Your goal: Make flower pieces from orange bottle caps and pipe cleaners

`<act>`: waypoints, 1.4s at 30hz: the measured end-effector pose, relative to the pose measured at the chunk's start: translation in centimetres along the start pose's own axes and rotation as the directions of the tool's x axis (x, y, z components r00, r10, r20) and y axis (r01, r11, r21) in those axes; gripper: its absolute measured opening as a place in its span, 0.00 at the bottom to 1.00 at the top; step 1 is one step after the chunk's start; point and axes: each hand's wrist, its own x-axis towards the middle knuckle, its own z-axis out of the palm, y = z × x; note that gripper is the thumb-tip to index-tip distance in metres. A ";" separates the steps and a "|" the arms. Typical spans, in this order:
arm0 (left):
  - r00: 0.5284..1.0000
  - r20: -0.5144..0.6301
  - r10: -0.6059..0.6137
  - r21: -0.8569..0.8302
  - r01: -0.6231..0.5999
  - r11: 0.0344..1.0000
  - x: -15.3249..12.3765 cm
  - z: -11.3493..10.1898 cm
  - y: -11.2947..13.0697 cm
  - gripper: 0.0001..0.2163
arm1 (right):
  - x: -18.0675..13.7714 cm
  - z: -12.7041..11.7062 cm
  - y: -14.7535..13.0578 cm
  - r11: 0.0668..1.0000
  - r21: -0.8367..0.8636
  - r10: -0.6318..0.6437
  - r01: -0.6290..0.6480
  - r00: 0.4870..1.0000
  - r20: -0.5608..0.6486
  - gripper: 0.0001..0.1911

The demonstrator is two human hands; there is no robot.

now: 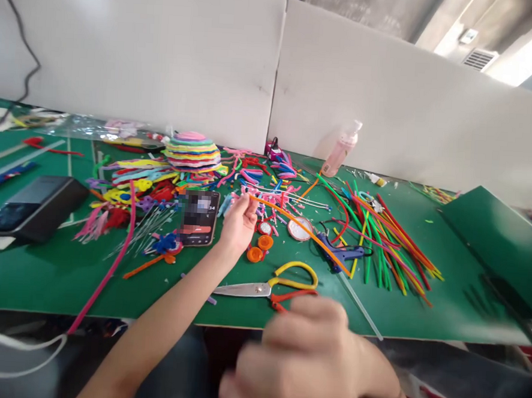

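Note:
My left hand reaches out over the green table and pinches one end of a long orange pipe cleaner, which runs right and down toward a blue glue gun. My right hand is close to the camera at the bottom, blurred, fingers curled; a red-orange pipe cleaner shows just above it, and I cannot tell if it holds that. Yellow-handled scissors lie shut between the two hands. Orange round caps sit just right of the left hand.
A phone lies left of my left hand. Heaps of coloured pipe cleaners spread to the right, a stack of felt discs and a pink spray bottle stand at the back. A black box sits at left. White panels wall the rear.

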 end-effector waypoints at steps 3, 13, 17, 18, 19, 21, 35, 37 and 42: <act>1.000 -0.013 0.001 -0.022 -0.002 1.000 -0.1 0.2 0.1 0.05 | 3.6 0.8 5.5 0.991 -0.118 0.075 -0.058 0.987 0.143 0.08; 0.993 0.105 -0.044 0.339 0.006 0.941 -0.9 0.0 -0.7 0.14 | 4.2 4.3 15.4 0.794 0.515 0.506 -0.324 0.822 -0.263 0.16; 0.994 0.094 -0.057 0.406 0.014 0.914 -1.1 -0.3 -1.2 0.15 | 4.3 5.2 14.9 0.775 0.560 0.543 -0.292 0.763 -0.353 0.17; 0.994 0.091 -0.059 0.439 0.013 0.898 -1.1 -0.3 -1.3 0.14 | 4.2 5.2 15.0 0.780 0.551 0.547 -0.297 0.751 -0.369 0.17; 0.993 0.097 -0.064 0.487 0.009 0.873 -1.1 -0.3 -1.3 0.13 | 4.2 5.2 15.2 0.788 0.537 0.548 -0.302 0.743 -0.386 0.18; 0.984 0.155 -0.085 0.608 -0.027 0.794 -1.2 -0.2 -1.2 0.11 | 4.0 5.0 15.7 0.800 0.513 0.542 -0.312 0.742 -0.394 0.18; 0.787 0.558 0.263 0.633 -0.199 -0.748 -0.6 -7.8 10.7 0.18 | 3.1 4.6 17.3 0.830 0.445 0.520 -0.335 0.753 -0.403 0.20; 0.827 0.514 0.226 0.588 -0.148 -0.795 0.2 -8.9 11.6 0.20 | 3.0 4.7 17.4 0.841 0.428 0.503 -0.332 0.771 -0.390 0.19; 0.865 0.456 0.208 0.572 -0.106 -0.814 2.7 -8.7 11.5 0.21 | 2.8 4.8 17.7 0.845 0.427 0.494 -0.324 0.778 -0.388 0.19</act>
